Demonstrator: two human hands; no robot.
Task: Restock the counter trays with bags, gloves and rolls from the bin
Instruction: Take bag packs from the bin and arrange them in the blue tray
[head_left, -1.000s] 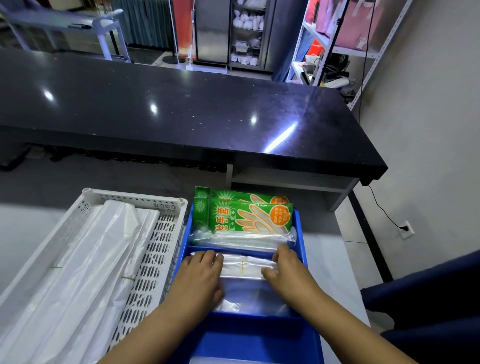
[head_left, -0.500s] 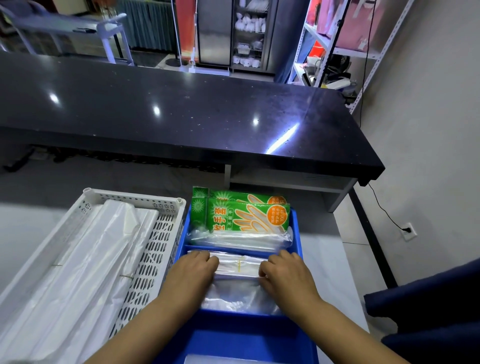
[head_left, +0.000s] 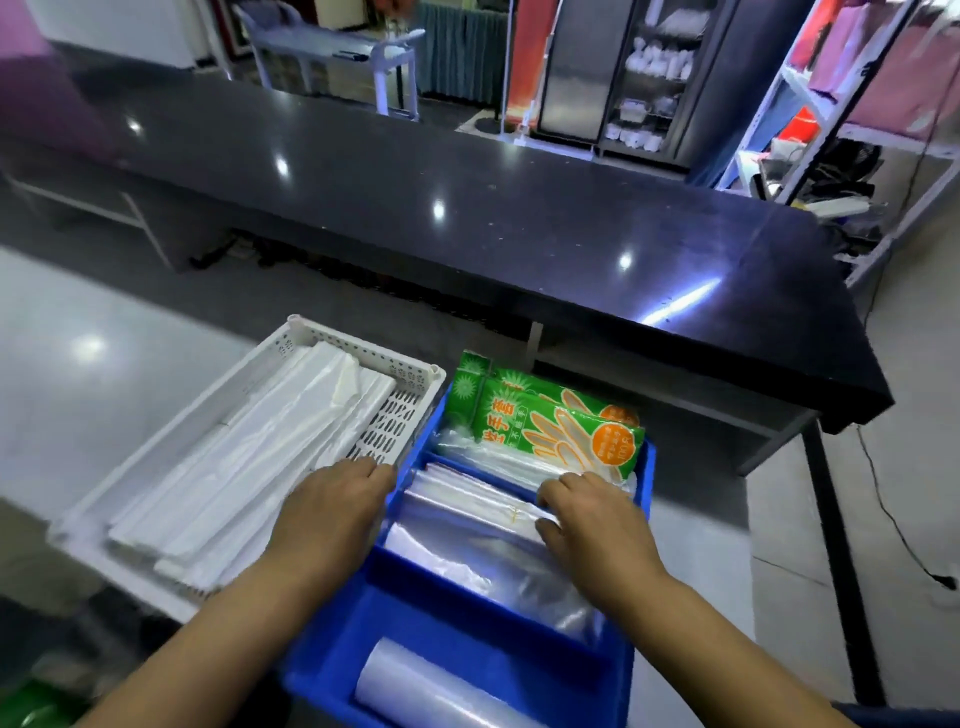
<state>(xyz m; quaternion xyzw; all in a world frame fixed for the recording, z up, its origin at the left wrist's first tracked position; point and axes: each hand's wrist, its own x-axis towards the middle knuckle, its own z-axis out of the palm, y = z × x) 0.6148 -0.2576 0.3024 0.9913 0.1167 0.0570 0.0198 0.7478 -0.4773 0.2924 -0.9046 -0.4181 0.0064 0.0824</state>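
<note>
A blue divided tray (head_left: 645, 486) stands in front of me. Its far compartment holds green glove packs (head_left: 545, 421), the middle one a stack of clear bags (head_left: 467, 540), and the near one a clear roll (head_left: 415, 686). My right hand (head_left: 597, 525) rests on the right end of the clear bags, fingertips bent onto the stack and nothing lifted. My left hand (head_left: 332, 512) lies flat at the tray's left wall, over the corner of a white perforated basket (head_left: 363, 354) filled with folded white bags (head_left: 249, 467).
Behind the trays runs a long black counter (head_left: 519, 234), with a shelf under its right end. Metal shelving (head_left: 810, 119) stands at the far right. A cable (head_left: 893, 525) trails over the floor on the right. Something green (head_left: 31, 706) shows at the bottom left.
My left hand has slid left off the clear bags to the tray's left wall. My right hand stays on the bags. The view has tilted and swung left.
</note>
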